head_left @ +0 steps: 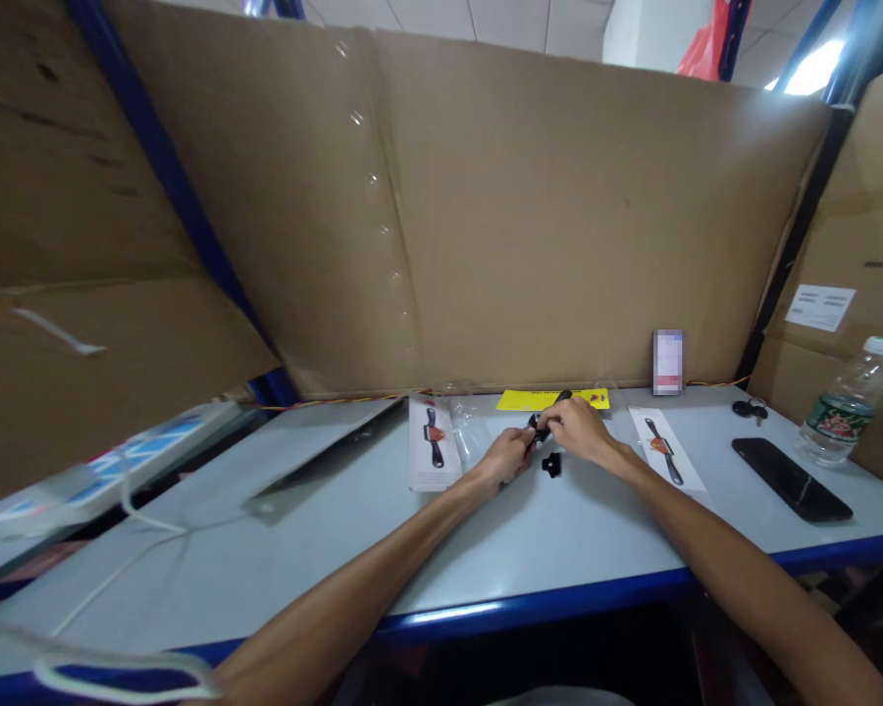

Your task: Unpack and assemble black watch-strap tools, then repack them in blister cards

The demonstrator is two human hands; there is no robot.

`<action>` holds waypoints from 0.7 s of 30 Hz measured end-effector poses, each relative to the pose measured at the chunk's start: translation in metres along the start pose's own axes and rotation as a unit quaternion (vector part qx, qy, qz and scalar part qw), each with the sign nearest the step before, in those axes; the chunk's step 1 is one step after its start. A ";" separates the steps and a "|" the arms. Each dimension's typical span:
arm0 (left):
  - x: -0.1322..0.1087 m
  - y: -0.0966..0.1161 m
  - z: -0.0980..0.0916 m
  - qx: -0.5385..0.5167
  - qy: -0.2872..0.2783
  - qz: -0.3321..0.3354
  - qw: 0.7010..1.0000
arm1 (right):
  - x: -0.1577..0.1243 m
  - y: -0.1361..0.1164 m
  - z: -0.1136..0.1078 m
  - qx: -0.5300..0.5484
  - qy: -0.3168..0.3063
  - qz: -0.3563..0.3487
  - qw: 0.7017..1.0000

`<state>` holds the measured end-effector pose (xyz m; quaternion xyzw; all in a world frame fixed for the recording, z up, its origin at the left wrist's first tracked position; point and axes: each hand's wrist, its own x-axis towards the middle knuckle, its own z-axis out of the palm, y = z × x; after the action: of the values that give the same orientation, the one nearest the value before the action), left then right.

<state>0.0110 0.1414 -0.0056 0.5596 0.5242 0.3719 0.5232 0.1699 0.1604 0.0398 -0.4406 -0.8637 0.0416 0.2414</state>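
Observation:
A black spokeshave (563, 396) is held in both hands just above the table, one handle pointing up and away from me. My left hand (507, 457) is closed around its near end, most of which is hidden. My right hand (575, 428) has its fingers pinched at the dark middle part of the tool; I cannot make out whether a small piece is between them. Right below the hands, a small black shaped part (551, 465) lies loose on the table (500, 549).
Printed spokeshave cards (436, 473) (666, 451) lie left and right, with clear plastic packaging (471, 427) and a yellow card (522, 400) behind. A black phone (791, 479), keys (751, 408) and a water bottle (843, 417) are at right. A power strip (139, 456) sits left; cardboard (545, 226) walls the back.

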 end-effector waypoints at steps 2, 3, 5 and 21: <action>-0.001 0.001 0.000 0.000 -0.001 0.001 1.000 | 0.000 0.000 0.000 -0.028 0.015 0.030 0.999; -0.001 0.001 0.000 0.000 -0.001 0.001 1.000 | -0.001 0.000 -0.001 -0.031 0.021 0.034 0.999; -0.002 0.001 0.000 0.001 -0.003 0.002 1.000 | -0.001 0.001 0.000 -0.007 0.020 0.009 1.000; 0.001 -0.001 -0.002 0.000 -0.009 -0.003 1.000 | 0.001 0.003 -0.001 -0.010 0.013 0.026 1.000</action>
<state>0.0093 0.1430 -0.0065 0.5609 0.5214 0.3655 0.5291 0.1719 0.1626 0.0397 -0.4654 -0.8493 0.0337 0.2470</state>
